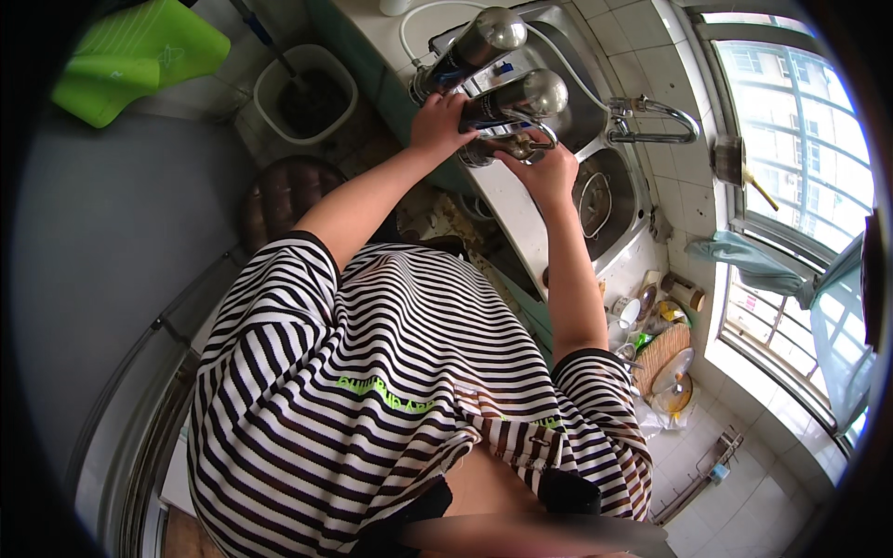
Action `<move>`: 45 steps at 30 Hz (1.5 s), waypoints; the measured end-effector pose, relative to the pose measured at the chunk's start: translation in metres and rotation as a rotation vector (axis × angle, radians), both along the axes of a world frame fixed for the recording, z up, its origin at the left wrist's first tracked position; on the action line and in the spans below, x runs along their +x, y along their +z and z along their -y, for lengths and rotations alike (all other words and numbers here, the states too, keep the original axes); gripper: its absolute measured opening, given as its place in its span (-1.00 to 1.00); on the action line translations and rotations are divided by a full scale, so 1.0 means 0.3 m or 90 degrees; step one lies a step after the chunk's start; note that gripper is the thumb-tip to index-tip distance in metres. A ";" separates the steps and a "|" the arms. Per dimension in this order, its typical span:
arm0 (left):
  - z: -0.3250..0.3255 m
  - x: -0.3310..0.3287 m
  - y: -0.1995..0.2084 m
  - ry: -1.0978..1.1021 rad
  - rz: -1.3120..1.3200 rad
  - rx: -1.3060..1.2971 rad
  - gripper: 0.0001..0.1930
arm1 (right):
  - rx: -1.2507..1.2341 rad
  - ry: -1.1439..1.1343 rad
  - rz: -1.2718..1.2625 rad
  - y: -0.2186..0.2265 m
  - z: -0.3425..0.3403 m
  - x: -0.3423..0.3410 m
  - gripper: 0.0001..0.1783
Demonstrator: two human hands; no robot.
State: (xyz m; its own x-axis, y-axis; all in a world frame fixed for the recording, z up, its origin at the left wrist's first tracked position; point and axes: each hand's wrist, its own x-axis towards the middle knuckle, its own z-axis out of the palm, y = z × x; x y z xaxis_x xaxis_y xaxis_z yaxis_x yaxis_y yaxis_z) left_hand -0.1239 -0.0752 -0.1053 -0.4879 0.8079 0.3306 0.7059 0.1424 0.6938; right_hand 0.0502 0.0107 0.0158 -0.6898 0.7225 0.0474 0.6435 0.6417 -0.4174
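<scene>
Left hand clamps a silver metal cylinder; right hand touches a curved chrome spout, grip unclear. Far left, a white plastic bucket has dark contents.

White counter with inset metal sink, steel cylinders standing on it, dishes clustered farther along

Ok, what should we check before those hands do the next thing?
1. Left hand touching the near cylinder: ok.
2. Right hand at the small curved spout: ok.
3. Right hand's grip firm: cannot tell, its fingers partly hide the spot.
4. White tube tight at the tap: cannot tell, the joint is too small.
5. Cylinders well back from the counter's front edge: not ok, they look close to it.
</scene>
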 end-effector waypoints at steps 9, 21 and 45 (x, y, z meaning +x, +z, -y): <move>0.004 -0.003 0.006 -0.001 -0.013 -0.002 -0.40 | -0.033 0.161 -0.076 0.008 -0.049 0.017 -0.34; -0.002 -0.001 -0.002 -0.002 -0.011 -0.014 -0.40 | 0.028 -0.043 0.030 -0.036 0.008 0.007 -0.31; 0.002 -0.007 -0.020 -0.014 -0.016 -0.006 -0.38 | -0.042 0.134 -0.054 0.040 -0.016 0.009 -0.34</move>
State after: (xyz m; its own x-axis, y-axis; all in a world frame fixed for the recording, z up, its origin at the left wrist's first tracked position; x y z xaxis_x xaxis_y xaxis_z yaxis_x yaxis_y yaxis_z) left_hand -0.1261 -0.0757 -0.1114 -0.4615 0.8215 0.3349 0.7258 0.1326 0.6750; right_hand 0.0528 0.0157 0.0279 -0.8209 0.5669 0.0683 0.4597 0.7271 -0.5100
